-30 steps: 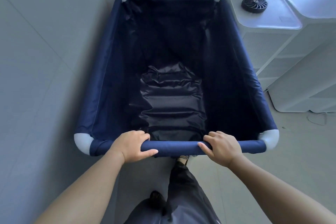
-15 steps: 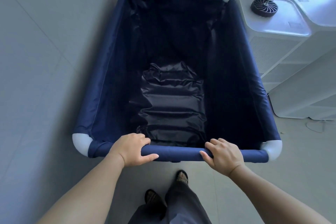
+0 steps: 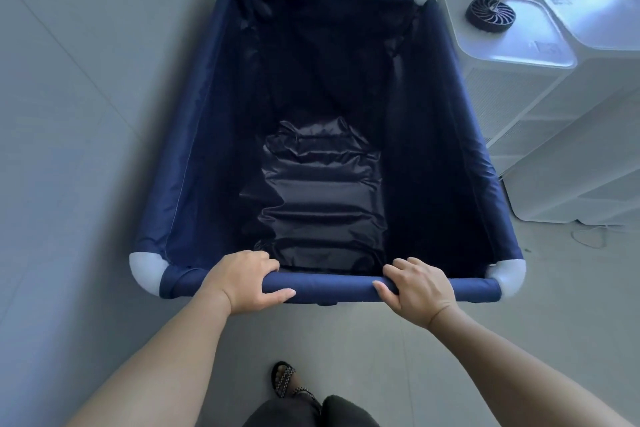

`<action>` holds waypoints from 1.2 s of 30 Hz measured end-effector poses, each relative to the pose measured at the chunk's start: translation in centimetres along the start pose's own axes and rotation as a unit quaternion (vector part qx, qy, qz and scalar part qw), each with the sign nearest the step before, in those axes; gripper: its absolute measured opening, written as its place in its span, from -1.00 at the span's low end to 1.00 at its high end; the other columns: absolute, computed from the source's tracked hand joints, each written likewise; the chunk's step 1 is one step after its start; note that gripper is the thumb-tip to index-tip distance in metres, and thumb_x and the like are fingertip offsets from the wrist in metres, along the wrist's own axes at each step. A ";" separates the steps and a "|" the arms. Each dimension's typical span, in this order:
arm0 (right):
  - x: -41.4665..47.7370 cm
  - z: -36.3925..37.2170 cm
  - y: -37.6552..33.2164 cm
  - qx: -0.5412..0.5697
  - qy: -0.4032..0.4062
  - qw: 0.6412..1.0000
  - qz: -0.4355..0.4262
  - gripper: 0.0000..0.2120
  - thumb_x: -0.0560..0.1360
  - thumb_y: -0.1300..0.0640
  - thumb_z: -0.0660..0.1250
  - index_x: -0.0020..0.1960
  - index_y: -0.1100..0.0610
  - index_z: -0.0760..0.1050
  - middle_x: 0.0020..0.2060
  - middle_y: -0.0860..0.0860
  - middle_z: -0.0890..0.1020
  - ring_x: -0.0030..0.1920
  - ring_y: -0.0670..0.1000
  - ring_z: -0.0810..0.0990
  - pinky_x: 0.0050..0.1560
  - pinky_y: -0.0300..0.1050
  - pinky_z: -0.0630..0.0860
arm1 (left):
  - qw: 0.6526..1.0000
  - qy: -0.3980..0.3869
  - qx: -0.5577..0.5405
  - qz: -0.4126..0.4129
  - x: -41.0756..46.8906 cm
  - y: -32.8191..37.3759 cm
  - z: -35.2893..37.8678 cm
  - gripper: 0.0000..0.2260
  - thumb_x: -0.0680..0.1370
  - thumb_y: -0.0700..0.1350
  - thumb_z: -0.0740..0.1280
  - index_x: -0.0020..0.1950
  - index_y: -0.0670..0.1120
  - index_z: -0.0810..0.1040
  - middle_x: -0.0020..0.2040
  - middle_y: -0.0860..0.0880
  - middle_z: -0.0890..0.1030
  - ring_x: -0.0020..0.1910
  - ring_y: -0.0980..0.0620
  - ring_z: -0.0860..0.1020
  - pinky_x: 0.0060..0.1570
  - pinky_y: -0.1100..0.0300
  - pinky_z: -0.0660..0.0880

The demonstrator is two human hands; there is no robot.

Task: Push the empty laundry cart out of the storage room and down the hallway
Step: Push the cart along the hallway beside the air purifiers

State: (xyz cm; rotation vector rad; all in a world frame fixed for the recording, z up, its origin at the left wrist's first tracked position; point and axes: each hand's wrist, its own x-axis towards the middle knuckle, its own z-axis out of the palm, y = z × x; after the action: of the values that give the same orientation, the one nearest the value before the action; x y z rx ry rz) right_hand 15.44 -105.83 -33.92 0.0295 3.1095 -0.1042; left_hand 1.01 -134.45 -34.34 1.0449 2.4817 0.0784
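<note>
The laundry cart (image 3: 194, 135) is a deep navy fabric bin on a tube frame with white corner pieces. It fills the middle of the view and nothing lies inside but its wrinkled dark liner. My left hand (image 3: 244, 279) wraps the near rail left of centre. My right hand (image 3: 420, 289) wraps the same rail right of centre. The far rail sits close to a pale tiled wall.
A tiled wall (image 3: 76, 97) runs close along the cart's left side. White appliances (image 3: 540, 107) stand to the right, one with a small black round fan (image 3: 490, 14) on top. A thin cord (image 3: 588, 236) lies on the floor beside them. My sandalled foot (image 3: 285, 380) is behind the cart.
The cart has shifted a little away from me and rightward in view, both hands still on the near rail. My feet have stepped, and the appliances sit lower in the frame.
</note>
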 end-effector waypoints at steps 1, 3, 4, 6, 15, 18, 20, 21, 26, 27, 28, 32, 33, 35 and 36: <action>0.0 0.1 0.1 0.009 -0.009 1.000 0.002 -0.58 0.50 -0.22 0.09 -0.27 0.07 0.47 -0.35 -0.04 0.53 -0.31 0.04 0.50 -0.43 -0.13 0.26 | 1.000 0.004 0.002 0.000 0.0 0.0 0.0 -0.50 0.36 0.46 0.03 -0.10 0.10 0.46 -0.22 0.15 0.40 -0.23 0.12 0.39 -0.27 0.20 0.30; 0.1 0.2 0.2 0.018 -0.020 1.000 0.001 -0.60 0.51 -0.20 0.14 -0.25 0.09 0.48 -0.33 -0.03 0.54 -0.28 0.05 0.50 -0.41 -0.13 0.27 | 1.000 0.004 0.007 0.000 -0.1 0.1 0.0 -0.52 0.38 0.45 0.04 -0.09 0.10 0.47 -0.23 0.15 0.40 -0.23 0.13 0.40 -0.27 0.20 0.31; 0.0 0.3 0.2 0.015 -0.011 1.000 0.000 -0.60 0.50 -0.19 0.15 -0.28 0.09 0.47 -0.36 -0.02 0.54 -0.32 0.05 0.50 -0.44 -0.14 0.27 | 1.000 0.004 0.009 0.001 -0.1 0.1 0.0 -0.52 0.39 0.44 0.05 -0.09 0.10 0.48 -0.23 0.15 0.40 -0.23 0.13 0.40 -0.27 0.20 0.31; 0.0 0.1 -0.1 0.001 0.021 1.000 0.001 -0.57 0.46 -0.20 0.11 -0.38 0.08 0.45 -0.46 -0.04 0.51 -0.43 0.03 0.48 -0.54 -0.18 0.23 | 1.000 0.005 0.018 0.001 -0.1 0.1 0.0 -0.53 0.40 0.43 0.06 -0.08 0.09 0.49 -0.23 0.14 0.40 -0.23 0.12 0.40 -0.27 0.20 0.32; 0.1 0.6 -0.1 -0.025 0.075 0.997 -0.008 -0.59 0.41 -0.21 0.12 -0.45 0.04 0.43 -0.53 -0.07 0.47 -0.52 -0.01 0.45 -0.63 -0.19 0.19 | 0.999 -0.011 0.043 -0.005 -0.1 0.3 -0.2 -0.55 0.44 0.41 0.07 -0.05 0.09 0.49 -0.20 0.14 0.40 -0.19 0.11 0.37 -0.23 0.19 0.33; 0.1 0.6 -0.1 -0.022 0.074 0.997 -0.014 -0.63 0.39 -0.18 0.28 -0.43 0.06 0.45 -0.51 -0.06 0.48 -0.51 0.01 0.46 -0.61 -0.19 0.23 | 0.999 -0.016 0.046 -0.007 -0.1 0.3 -0.2 -0.55 0.43 0.41 0.06 -0.06 0.10 0.48 -0.19 0.14 0.41 -0.19 0.12 0.37 -0.22 0.20 0.33; 0.1 0.7 -0.1 -0.028 0.082 0.996 -0.007 -0.59 0.41 -0.21 0.18 -0.45 0.05 0.44 -0.52 -0.07 0.47 -0.51 0.00 0.45 -0.61 -0.21 0.22 | 0.999 -0.013 0.045 -0.003 -0.1 0.2 0.0 -0.54 0.41 0.43 0.02 -0.07 0.11 0.47 -0.20 0.15 0.40 -0.20 0.13 0.36 -0.23 0.20 0.31; 0.1 0.8 -0.1 -0.031 0.090 0.995 -0.003 -0.57 0.41 -0.22 0.12 -0.46 0.04 0.44 -0.53 -0.08 0.46 -0.52 -0.02 0.44 -0.61 -0.22 0.21 | 0.999 -0.008 0.045 -0.001 0.0 0.1 0.1 -0.51 0.39 0.44 -0.01 -0.07 0.12 0.47 -0.20 0.15 0.40 -0.20 0.13 0.36 -0.23 0.20 0.31; 0.1 0.8 -0.3 -0.036 0.101 0.994 -0.002 -0.56 0.40 -0.21 0.08 -0.47 0.04 0.44 -0.54 -0.06 0.46 -0.53 -0.02 0.44 -0.63 -0.20 0.19 | 0.999 -0.011 0.045 0.004 -0.1 0.0 0.1 -0.47 0.36 0.46 -0.05 -0.05 0.12 0.47 -0.20 0.15 0.38 -0.20 0.13 0.35 -0.23 0.19 0.28; 0.1 0.8 -0.2 -0.037 0.101 0.994 -0.003 -0.56 0.40 -0.21 0.08 -0.46 0.05 0.44 -0.54 -0.06 0.46 -0.53 -0.01 0.44 -0.63 -0.20 0.19 | 0.999 -0.010 0.044 0.003 -0.1 0.0 0.1 -0.48 0.38 0.45 -0.03 -0.05 0.11 0.47 -0.20 0.15 0.38 -0.20 0.13 0.35 -0.23 0.19 0.28; 0.1 0.8 -0.2 -0.037 0.102 0.994 -0.003 -0.56 0.40 -0.21 0.08 -0.46 0.05 0.44 -0.54 -0.06 0.46 -0.53 -0.01 0.44 -0.63 -0.20 0.19 | 0.999 -0.008 0.043 0.002 -0.1 0.0 0.1 -0.49 0.38 0.45 -0.03 -0.06 0.11 0.47 -0.20 0.15 0.38 -0.20 0.13 0.35 -0.23 0.19 0.28; 0.1 0.8 -0.3 -0.031 0.108 0.994 -0.003 -0.56 0.40 -0.21 0.09 -0.46 0.06 0.44 -0.53 -0.05 0.47 -0.52 0.00 0.45 -0.63 -0.20 0.22 | 0.999 -0.003 0.049 0.005 -0.2 0.0 0.1 -0.49 0.39 0.44 -0.02 -0.05 0.10 0.47 -0.20 0.16 0.37 -0.19 0.13 0.34 -0.23 0.19 0.29; 0.1 0.8 -0.3 -0.030 0.108 0.994 -0.003 -0.56 0.41 -0.20 0.09 -0.46 0.06 0.45 -0.53 -0.05 0.47 -0.52 0.00 0.45 -0.63 -0.20 0.22 | 0.999 -0.003 0.051 0.006 -0.2 0.1 0.1 -0.50 0.40 0.44 -0.01 -0.04 0.10 0.47 -0.20 0.16 0.37 -0.19 0.12 0.34 -0.23 0.19 0.30; 0.1 0.9 -0.3 -0.029 0.112 0.993 -0.002 -0.56 0.41 -0.20 0.09 -0.45 0.07 0.45 -0.52 -0.05 0.47 -0.52 0.01 0.45 -0.62 -0.20 0.22 | 0.999 0.001 0.053 0.006 -0.2 0.0 0.2 -0.51 0.41 0.43 0.01 -0.03 0.09 0.47 -0.19 0.16 0.37 -0.17 0.12 0.36 -0.22 0.19 0.31; 0.1 0.8 -0.3 -0.028 0.113 0.993 -0.002 -0.56 0.41 -0.20 0.09 -0.45 0.07 0.45 -0.52 -0.05 0.47 -0.52 0.01 0.45 -0.62 -0.21 0.21 | 0.998 0.003 0.056 0.006 -0.2 0.1 0.2 -0.51 0.41 0.42 0.00 -0.03 0.10 0.47 -0.18 0.16 0.37 -0.15 0.11 0.38 -0.22 0.19 0.31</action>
State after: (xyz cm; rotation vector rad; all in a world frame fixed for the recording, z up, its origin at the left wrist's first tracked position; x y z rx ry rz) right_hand 15.38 -106.21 -34.72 0.0372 3.3363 -0.0155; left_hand 1.28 -134.60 -34.42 1.1066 2.5106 -0.0530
